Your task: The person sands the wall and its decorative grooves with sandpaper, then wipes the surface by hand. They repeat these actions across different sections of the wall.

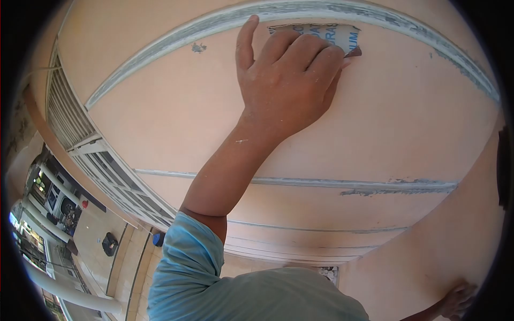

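My left hand [292, 75] is raised against a peach-painted wall [176, 117], its back toward me. Under its bent fingers lies a sheet of sandpaper [349, 36] with blue print on its pale backing; a brown corner is folded over beside the thumb. The little finger stands out to the left, away from the sheet. Just above the sheet runs a curved groove [214, 22] with patchy grey and white filler. At the lower right, my right hand [459, 300] rests on the adjoining wall surface with its fingers apart, in shadow.
Lower grooves [300, 182] cross the wall, with grey patches along them. White louvred shutters [67, 112] and a paned window [110, 166] are on the left. Beyond are a tiled floor with steps [126, 262], a black bag-like item [110, 244] and white columns [75, 294].
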`<state>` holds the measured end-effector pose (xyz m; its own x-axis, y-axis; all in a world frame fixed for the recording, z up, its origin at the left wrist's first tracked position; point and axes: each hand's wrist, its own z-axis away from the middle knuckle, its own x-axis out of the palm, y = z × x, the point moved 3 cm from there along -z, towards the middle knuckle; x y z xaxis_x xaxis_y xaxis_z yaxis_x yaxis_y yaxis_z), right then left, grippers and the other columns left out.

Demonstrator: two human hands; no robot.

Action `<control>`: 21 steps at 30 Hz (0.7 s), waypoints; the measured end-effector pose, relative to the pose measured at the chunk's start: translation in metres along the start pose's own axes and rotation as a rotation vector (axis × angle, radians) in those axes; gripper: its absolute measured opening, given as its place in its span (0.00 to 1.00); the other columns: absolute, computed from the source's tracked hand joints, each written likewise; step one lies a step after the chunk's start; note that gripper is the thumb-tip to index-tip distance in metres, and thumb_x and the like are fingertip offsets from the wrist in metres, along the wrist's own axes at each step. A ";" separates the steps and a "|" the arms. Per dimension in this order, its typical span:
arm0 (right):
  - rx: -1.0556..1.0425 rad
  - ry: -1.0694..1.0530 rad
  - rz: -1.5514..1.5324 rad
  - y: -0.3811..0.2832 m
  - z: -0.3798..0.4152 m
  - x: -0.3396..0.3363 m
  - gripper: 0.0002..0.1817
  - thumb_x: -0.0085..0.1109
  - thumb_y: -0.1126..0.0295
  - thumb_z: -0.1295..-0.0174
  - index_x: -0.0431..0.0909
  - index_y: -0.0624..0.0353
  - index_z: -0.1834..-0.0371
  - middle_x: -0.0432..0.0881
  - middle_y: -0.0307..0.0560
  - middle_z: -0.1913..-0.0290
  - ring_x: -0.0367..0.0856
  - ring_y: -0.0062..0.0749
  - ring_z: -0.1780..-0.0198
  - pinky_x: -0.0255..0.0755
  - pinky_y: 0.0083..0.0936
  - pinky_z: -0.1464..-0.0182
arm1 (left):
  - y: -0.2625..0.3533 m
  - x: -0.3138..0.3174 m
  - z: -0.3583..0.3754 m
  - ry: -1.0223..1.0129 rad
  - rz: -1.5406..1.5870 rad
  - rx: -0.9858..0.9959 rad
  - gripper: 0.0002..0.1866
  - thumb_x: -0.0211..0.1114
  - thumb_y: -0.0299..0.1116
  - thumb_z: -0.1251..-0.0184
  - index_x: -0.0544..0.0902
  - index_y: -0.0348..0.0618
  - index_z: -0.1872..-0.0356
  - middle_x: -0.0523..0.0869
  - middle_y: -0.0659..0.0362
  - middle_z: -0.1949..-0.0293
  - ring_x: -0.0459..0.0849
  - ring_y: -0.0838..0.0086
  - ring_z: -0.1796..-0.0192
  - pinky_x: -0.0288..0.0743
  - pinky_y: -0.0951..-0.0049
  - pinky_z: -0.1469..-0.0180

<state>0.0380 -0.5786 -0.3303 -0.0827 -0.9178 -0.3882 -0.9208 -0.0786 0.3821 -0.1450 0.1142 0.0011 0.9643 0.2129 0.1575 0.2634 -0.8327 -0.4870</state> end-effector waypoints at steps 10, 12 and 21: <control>0.310 0.435 -0.509 0.033 0.021 0.013 0.25 0.53 0.28 0.36 0.81 0.27 0.49 0.80 0.20 0.43 0.75 0.28 0.41 0.55 0.33 0.48 | 0.085 -0.064 0.153 -0.244 0.549 -0.193 0.10 0.58 0.28 0.27 0.86 0.33 0.60 0.88 0.51 0.56 0.83 0.53 0.50 0.79 0.52 0.46; 0.284 0.543 -0.608 0.039 0.023 0.013 0.26 0.53 0.28 0.36 0.81 0.30 0.49 0.79 0.25 0.45 0.74 0.31 0.42 0.55 0.34 0.48 | 0.112 -0.075 0.180 -0.367 0.634 -0.306 0.07 0.62 0.28 0.30 0.85 0.34 0.63 0.87 0.52 0.60 0.83 0.56 0.56 0.80 0.56 0.52; 0.238 0.661 -0.788 0.054 0.022 -0.004 0.26 0.60 0.34 0.37 0.81 0.37 0.47 0.77 0.38 0.43 0.72 0.42 0.41 0.56 0.39 0.48 | 0.179 -0.074 0.224 -0.766 1.016 -0.878 0.05 0.73 0.24 0.38 0.87 0.38 0.62 0.88 0.55 0.68 0.84 0.68 0.68 0.76 0.70 0.62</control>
<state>-0.0200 -0.5709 -0.3262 0.7295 -0.6757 0.1061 -0.6808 -0.7322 0.0181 -0.1626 0.0634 -0.2900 0.5761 -0.6364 -0.5129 -0.3241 -0.7540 0.5714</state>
